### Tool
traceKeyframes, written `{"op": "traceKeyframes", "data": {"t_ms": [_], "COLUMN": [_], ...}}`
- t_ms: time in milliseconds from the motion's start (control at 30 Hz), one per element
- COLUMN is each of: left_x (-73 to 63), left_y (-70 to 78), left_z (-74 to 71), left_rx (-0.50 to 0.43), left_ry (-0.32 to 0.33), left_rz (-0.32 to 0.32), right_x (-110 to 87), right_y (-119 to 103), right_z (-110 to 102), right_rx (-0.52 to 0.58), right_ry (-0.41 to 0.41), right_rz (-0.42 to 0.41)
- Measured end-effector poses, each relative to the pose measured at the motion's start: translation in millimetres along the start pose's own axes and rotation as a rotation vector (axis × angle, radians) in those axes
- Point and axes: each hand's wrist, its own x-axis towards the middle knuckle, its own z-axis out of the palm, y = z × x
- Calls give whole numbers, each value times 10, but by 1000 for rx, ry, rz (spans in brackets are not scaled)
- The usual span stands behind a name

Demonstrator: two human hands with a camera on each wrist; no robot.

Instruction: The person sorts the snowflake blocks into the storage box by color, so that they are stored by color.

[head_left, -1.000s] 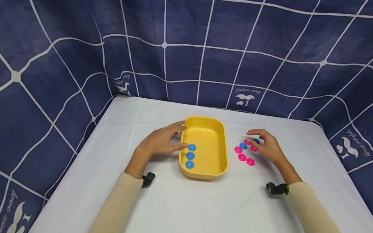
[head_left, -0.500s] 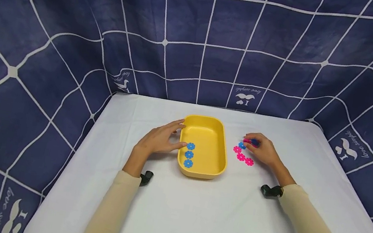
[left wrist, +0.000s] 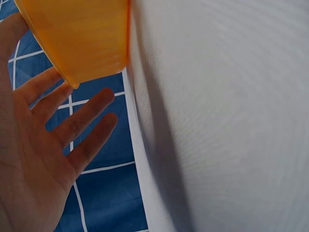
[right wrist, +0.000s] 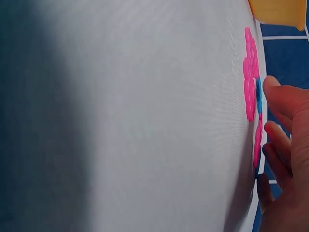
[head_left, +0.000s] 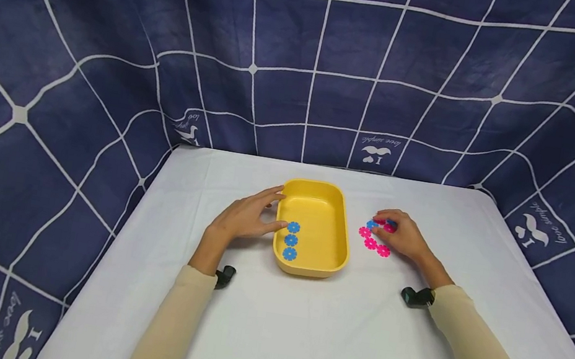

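Observation:
A shallow yellow tray [head_left: 314, 221] stands on the white table, holding three blue flower-shaped discs [head_left: 291, 240] in a row along its left side. At the tray's left rim my left hand [head_left: 246, 217] has its thumb over the edge and its straight fingers spread outside, as the left wrist view also shows. To the right of the tray lies a cluster of pink flower-shaped discs [head_left: 370, 243] and blue flower-shaped discs [head_left: 372, 224]. Right over its far part is my right hand [head_left: 404, 234], partly hiding several discs. In the right wrist view its thumb and fingers stand apart, with no disc between them.
A white cloth covers the table [head_left: 297, 332]. Behind and at both sides hangs a dark blue curtain [head_left: 339, 100] with white grid lines. Each wrist carries a small black camera, one of them the right wrist camera [head_left: 417, 297].
My right hand has moved a little left and nearer to me, and its thumb has come lower over the discs. The left hand stays at the tray, with the three discs inside unchanged.

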Motion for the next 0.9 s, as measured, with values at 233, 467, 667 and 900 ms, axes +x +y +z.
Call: {"op": "traceKeyframes", "data": {"t_ms": [233,467,667,900], "left_x": [-14,-22,-29,-32], "left_y": [-1,-7,2,2], "left_z": [-18,-14,-10,-8], "left_rx": [8,5,8,-2], "left_ry": [-1,-8,-12,-6], "left_rz": [7,-2,-10,0], "right_x": [11,20,12,-10], "right_y": [-20,-26,-25,-28], "right_z": [0,7,5,12], "right_rx": [-32,-62,-62,-78], "right_ry": [-22,-40,-49,-57], "right_rz": [-13,-4,7,29]}}
